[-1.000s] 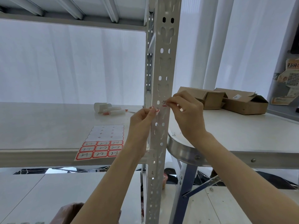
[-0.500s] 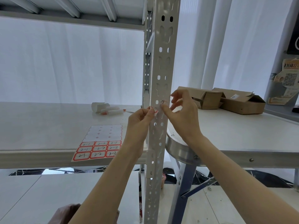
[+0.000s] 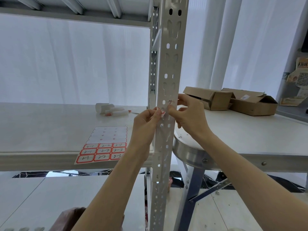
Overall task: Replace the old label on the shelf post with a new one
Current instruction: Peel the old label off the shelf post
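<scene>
Fingers [image 3: 171,108] on label [image 3: 171,102] at post [image 3: 167,64]

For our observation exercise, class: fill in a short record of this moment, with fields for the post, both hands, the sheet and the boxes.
post: perforated shelf post, upright, handwritten label stuck on it
left hand: pinches a curled red-edged label beside the post
right hand: thumb presses the post under the stuck label
sheet: label sheet flat on the shelf, nine written labels on it
boxes: two open cardboard boxes, right of the post
</scene>
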